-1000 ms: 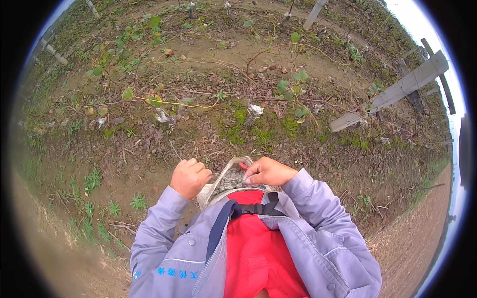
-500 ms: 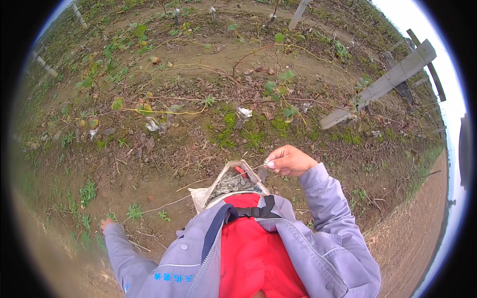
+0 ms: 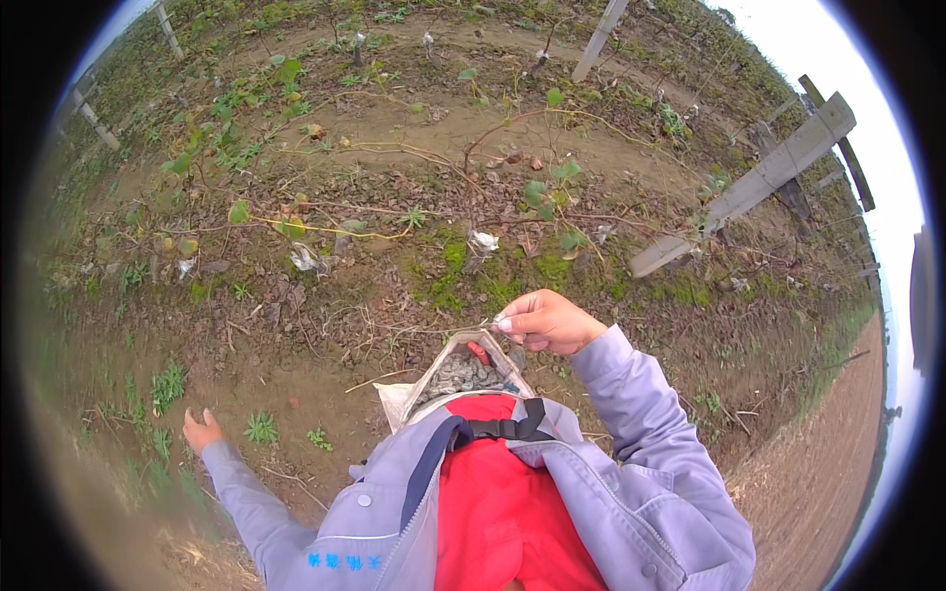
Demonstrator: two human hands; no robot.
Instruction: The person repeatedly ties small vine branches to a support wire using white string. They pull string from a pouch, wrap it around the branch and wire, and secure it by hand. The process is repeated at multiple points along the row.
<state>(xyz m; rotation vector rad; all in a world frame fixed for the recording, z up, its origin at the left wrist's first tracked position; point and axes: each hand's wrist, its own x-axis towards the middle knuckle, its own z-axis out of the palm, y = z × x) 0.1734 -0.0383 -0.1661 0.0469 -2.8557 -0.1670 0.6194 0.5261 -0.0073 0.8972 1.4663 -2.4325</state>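
My right hand [image 3: 548, 322] is raised just above the right side of an open pale bag [image 3: 395, 401] at my waist. Thumb and fingers pinch a thin brownish strand [image 3: 486, 326], whose short end pokes out to the left; the rest of it is hidden. A whitish patch shows at the thumb tip. Inside the bag lie many grey, crinkled pieces [image 3: 455, 374] and a red-handled object [image 3: 479, 354], mostly buried. My left hand [image 3: 202, 430] is out to the left over bare soil, fingers apart, with nothing in it.
Ahead, low vines [image 3: 370, 235] trail across the ground, with white wrappings [image 3: 483, 242] near several stems. A leaning grey post [image 3: 749, 187] stands at the right. Green weeds [image 3: 261, 427] grow near my left hand. Ploughed soil [image 3: 838, 433] stretches along the right.
My left hand has risen slightly and its fingers now show spread. My right hand has shifted a little left, still pinching. A pale strand that ran from the bag toward the left hand no longer shows.
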